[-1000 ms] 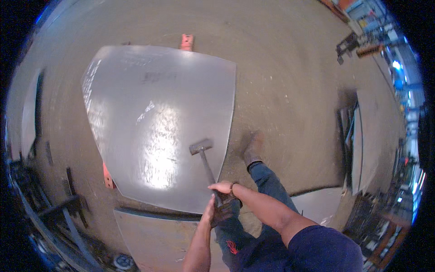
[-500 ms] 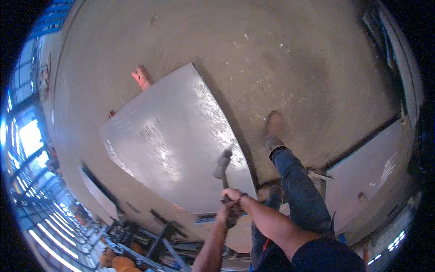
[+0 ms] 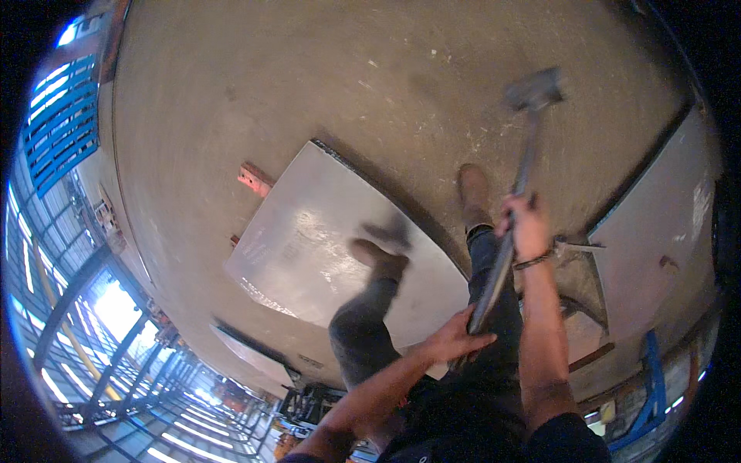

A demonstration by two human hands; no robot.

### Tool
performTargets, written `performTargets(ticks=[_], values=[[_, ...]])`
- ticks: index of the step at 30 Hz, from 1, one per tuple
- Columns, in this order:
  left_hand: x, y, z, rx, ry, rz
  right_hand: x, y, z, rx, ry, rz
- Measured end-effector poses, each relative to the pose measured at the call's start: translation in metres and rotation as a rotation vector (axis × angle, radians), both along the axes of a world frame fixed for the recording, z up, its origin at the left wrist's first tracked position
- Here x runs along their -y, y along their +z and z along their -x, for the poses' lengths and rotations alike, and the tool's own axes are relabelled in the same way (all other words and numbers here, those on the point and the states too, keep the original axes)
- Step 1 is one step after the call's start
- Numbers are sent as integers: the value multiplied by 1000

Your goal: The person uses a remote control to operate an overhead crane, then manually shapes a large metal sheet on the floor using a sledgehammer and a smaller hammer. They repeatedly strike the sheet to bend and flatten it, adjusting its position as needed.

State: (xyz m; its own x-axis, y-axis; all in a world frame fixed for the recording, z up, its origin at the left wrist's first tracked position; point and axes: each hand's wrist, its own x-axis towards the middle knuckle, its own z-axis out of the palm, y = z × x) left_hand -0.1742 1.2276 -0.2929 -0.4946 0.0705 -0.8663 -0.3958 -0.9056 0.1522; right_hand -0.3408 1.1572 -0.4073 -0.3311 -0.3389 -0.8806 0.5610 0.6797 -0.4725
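Note:
A sledgehammer is held in both my hands, its grey head blurred and raised over the floor at the upper right. My right hand wraps round the middle of the handle. Lower down, near the handle's end, my left hand grips it. Left of the hammer lies a large grey metal plate with one curved edge and shiny patches. One of my boots is over this plate; the other boot is on the brown floor to its right.
An orange-red block sits at the plate's far left edge. Another grey plate lies at the right, with a narrower plate at the lower left. A blue slatted pallet stands at the far left, and a blue metal frame at the lower right.
The hammer head has swung from over the plate to the upper right. My right hand has slid up the handle, away from my left. One leg has come over the plate.

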Motion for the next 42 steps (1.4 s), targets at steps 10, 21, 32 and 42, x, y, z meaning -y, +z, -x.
performTargets(ticks=[10,21,32,42], values=[[124,-93,91,-177,-173,797,41,43,30,-483,-232,405],[-19,-178,-190,621,-522,64,-132,-172,-294,267,402,-362],[-28,-67,-93,477,-594,249,-64,-103,-91,354,-395,-209],[29,-177,44,-133,-504,870,-20,19,50,-591,-367,444]])
